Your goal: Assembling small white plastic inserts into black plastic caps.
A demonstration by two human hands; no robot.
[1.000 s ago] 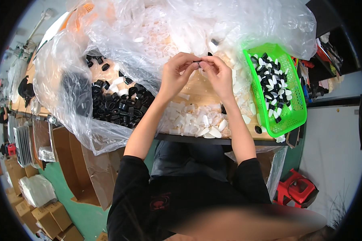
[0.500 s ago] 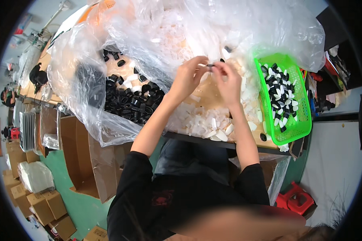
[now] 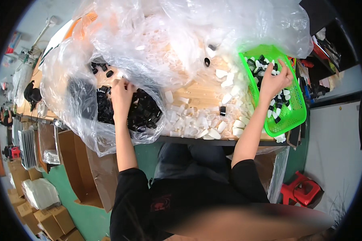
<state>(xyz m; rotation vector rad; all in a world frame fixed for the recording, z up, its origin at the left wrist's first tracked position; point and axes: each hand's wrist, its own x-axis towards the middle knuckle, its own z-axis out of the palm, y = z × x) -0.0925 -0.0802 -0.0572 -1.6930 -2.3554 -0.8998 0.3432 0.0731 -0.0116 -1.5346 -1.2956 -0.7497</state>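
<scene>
My left hand (image 3: 122,95) reaches into a pile of small black plastic rings or caps (image 3: 143,114), lying inside a clear plastic bag (image 3: 81,130). Its fingers are curled together, and whatever is between them cannot be made out. My right hand (image 3: 274,82) hovers over a bright green basket (image 3: 300,105) with its fingers spread and nothing visibly held. In the basket lie many small pieces (image 3: 278,105), each part black and part white. Between my hands, loose white plastic pieces (image 3: 213,132) are scattered on the wooden tabletop (image 3: 199,96).
Crumpled clear plastic sheeting (image 3: 237,24) covers the table's far side. A single black ring (image 3: 206,62) and a black piece (image 3: 222,111) lie among the white ones. An open cardboard box (image 3: 80,168) stands below at left, and a red stool (image 3: 303,188) at lower right.
My hands were together over the table's middle, holding a small dark piece. They have parted: the left went to the black pile, the right to the green basket, where it is open.
</scene>
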